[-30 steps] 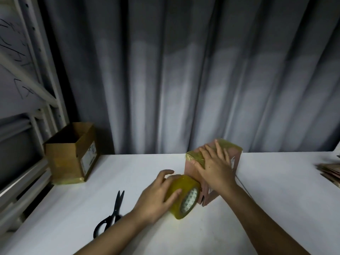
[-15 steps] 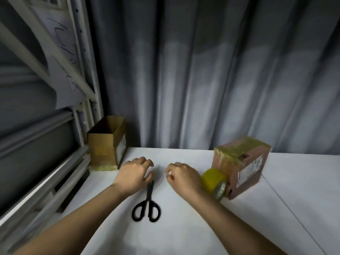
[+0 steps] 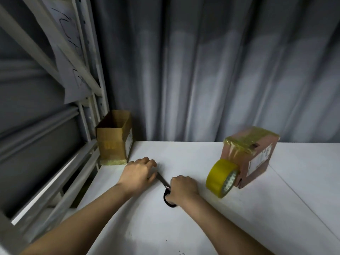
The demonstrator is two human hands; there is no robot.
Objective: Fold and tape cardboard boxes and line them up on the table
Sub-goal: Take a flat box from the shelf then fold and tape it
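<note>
On the smooth white tabletop (image 3: 211,227), the right hand (image 3: 183,188) is curled round the black looped handles of the scissors (image 3: 166,188), whose thin metal blades run up and left under the left hand (image 3: 137,173); that hand lies knuckles-up over the blade tips with fingers bent, but whether it pinches the blades cannot be told. Just right of the right hand, a roll of glossy yellow tape (image 3: 221,178) stands on its edge, leaning against the near face of the taped box (image 3: 252,155), a squat brown cardboard block with wrinkled yellowish tape across its top and a white label on its side, standing toward the back edge. The open box (image 3: 115,138), plain corrugated cardboard with its flaps up and tape along its base, sits in the back left corner against the grey metal rack (image 3: 60,162). A pleated grey curtain (image 3: 211,70) hangs behind the back edge. Bare tabletop spreads along the near edge and to the right of the taped box.
</note>
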